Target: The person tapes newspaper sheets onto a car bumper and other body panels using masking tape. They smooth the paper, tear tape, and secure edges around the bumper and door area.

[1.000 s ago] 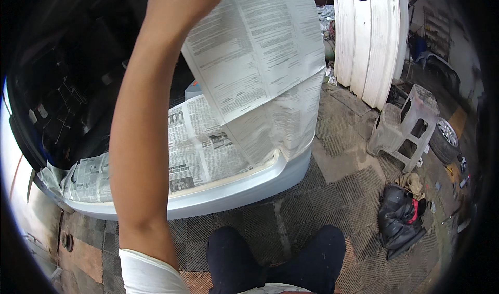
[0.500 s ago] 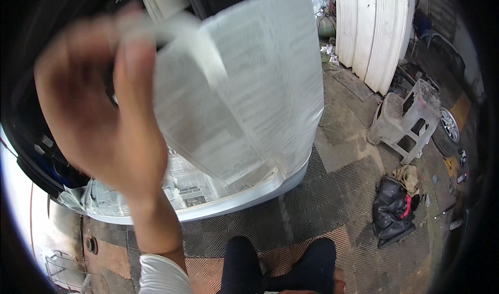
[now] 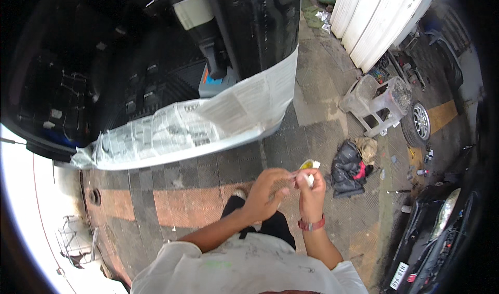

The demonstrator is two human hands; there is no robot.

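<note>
In front of my body, both hands come together above the floor. A small roll of tape [image 3: 310,165] with a yellowish inside shows at the fingers of my right hand [image 3: 312,195], which is closed on it. A bit of white stands out between those fingers. My left hand [image 3: 266,194] reaches across with its fingertips at the right hand's, its thumb apart from the fingers. Whether a strip of tape lies between the two hands is too small to tell. Beyond them, newspaper sheets [image 3: 171,130] cover the edge of an open vehicle's pale bumper [image 3: 208,151].
A grey plastic step stool [image 3: 382,104] stands at the right beside a wheel [image 3: 417,123]. A black bag or jacket [image 3: 347,169] lies on the matted floor. White panels [image 3: 377,24] lean at the back right, and a dark bumper with a headlight [image 3: 434,237] is at the lower right.
My left hand has come down from high in front of the paper to meet my right hand. The large upright paper now lies lower, uncovering the vehicle's dark interior. My view has shifted.
</note>
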